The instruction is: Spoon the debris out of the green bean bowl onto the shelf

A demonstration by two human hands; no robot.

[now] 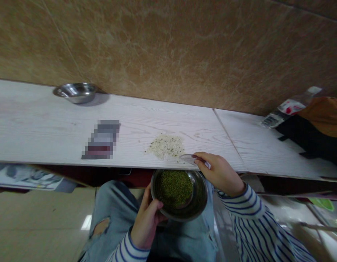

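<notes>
My left hand [152,214] grips the rim of a steel bowl [201,194], thumb over the edge, just below the shelf's front edge and above my lap. Green mung beans [175,187] lie in the bowl, mostly toward its left side. Between the thumb and fingers of my right hand [219,173] is a thin, clear plastic disc [188,158], held at the shelf edge. Its exact kind is hard to make out. Just beyond the disc, a flat heap of white rice grains [167,146] with scattered green beans in it rests on the white wooden shelf [138,109].
Against the wall at the left stands another steel bowl [75,92]. A pixelated flat object [101,140] lies left of the rice. To the right are a clear bottle [291,107] lying tilted and a black and brown cloth item [318,127]. Below the shelf are open compartments.
</notes>
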